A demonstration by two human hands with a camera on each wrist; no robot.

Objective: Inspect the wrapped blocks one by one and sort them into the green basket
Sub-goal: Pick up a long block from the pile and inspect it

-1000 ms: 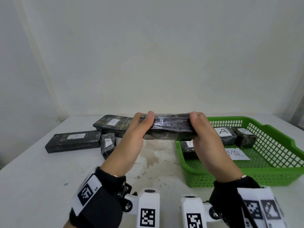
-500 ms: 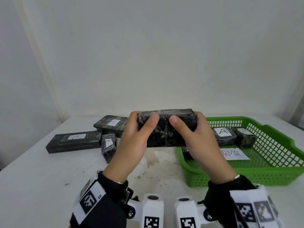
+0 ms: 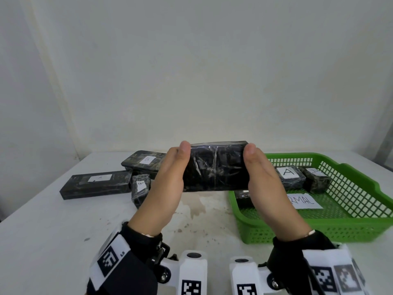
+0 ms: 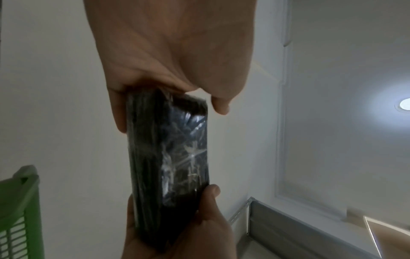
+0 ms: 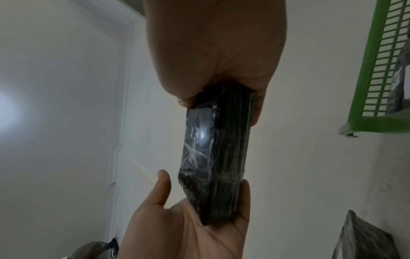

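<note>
Both hands hold one wrapped block (image 3: 214,167) up in the air above the white table (image 3: 53,226), between the loose blocks on the left and the green basket (image 3: 361,213) on the right. The left hand (image 3: 168,182) grips the block's left end, thumb on the near face and fingers curled round behind; the right hand (image 3: 263,184) grips the right end in the same way. The block is black, covered in crinkled clear film, and lies level with a broad face turned toward the head camera. In the left wrist view the same block (image 4: 170,168) stands lengthwise between the two hands, with the left hand (image 4: 168,52) at the top and the right hand (image 4: 184,226) cupping the far end. The right wrist view shows the block (image 5: 215,154) pinched at the near end by the right hand (image 5: 217,52) and resting in the left hand (image 5: 188,227). On the table to the left lie a long block marked A (image 3: 96,184), a flat block marked B (image 3: 144,162) behind it, and a small block (image 3: 140,188) standing just beside them. Inside the basket sit a block marked A (image 3: 288,176), another small block (image 3: 315,179) touching it on the right, a block (image 3: 243,198) largely hidden behind the right hand, and a paper label (image 3: 304,201) whose visible letters read RMAL.
</note>
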